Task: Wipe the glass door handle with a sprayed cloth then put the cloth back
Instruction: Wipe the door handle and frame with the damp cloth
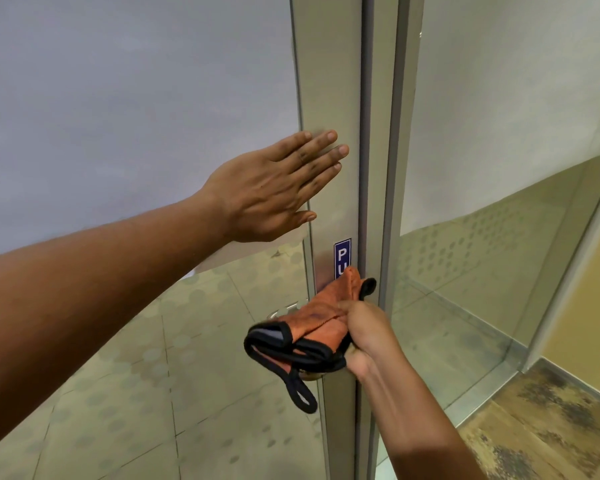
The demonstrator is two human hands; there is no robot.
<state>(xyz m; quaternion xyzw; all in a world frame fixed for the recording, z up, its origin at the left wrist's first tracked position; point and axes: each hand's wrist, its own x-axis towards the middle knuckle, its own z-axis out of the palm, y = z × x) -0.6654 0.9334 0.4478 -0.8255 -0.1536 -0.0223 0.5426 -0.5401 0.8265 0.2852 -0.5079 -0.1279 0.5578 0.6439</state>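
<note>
My right hand [364, 336] grips an orange cloth [321, 315] with black edging, folded over the door handle low on the metal door frame. Most of the handle is hidden by the cloth; a shiny curved piece of the handle [284, 311] shows to the left of it, and a bit of metal below. A black loop of the cloth hangs down. My left hand [274, 188] lies flat with fingers spread against the metal door stile [333, 81], higher up than the handle.
A blue sign [342, 256] with white letters sits on the stile just above the cloth. Frosted glass panels stand left and right of the frame. A dark vertical gap [366, 168] runs between the two doors. Wood-pattern floor shows at the bottom right.
</note>
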